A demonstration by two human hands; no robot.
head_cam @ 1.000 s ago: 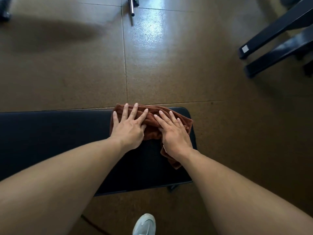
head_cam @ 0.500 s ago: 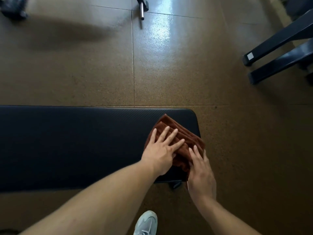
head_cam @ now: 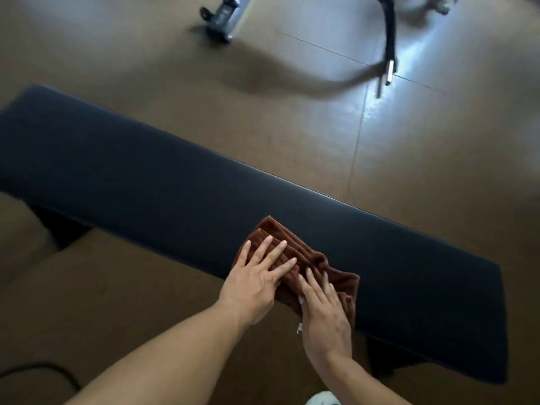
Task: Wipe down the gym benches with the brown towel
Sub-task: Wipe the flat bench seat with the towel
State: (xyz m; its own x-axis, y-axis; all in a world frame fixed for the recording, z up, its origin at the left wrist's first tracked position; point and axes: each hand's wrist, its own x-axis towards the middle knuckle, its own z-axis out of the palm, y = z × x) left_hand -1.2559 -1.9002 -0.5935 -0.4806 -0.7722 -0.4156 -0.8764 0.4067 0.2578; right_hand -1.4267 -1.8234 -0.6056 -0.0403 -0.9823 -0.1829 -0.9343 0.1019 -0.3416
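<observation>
A long black padded gym bench [head_cam: 163, 182] runs diagonally from the upper left to the lower right. The crumpled brown towel [head_cam: 336, 276] lies on its near edge, right of the bench's middle. My left hand [head_cam: 257, 279] presses flat on the towel's left part, fingers spread. Beside it, my right hand [head_cam: 324, 311] lies flat on the towel's near right part. Both palms cover much of the cloth. Neither hand grips it.
Brown tiled floor [head_cam: 409, 171] surrounds the bench, with glare at the upper right. A metal equipment base [head_cam: 222, 16] and a curved black bar with a chrome tip [head_cam: 390, 54] stand on the floor beyond. A dark cable [head_cam: 38, 372] lies at the lower left. A white shoe tip [head_cam: 323, 399] shows at the bottom.
The view has swung so the bench now lies diagonally. Both hands and the towel have moved left from the bench's right end toward its middle, along the near edge.
</observation>
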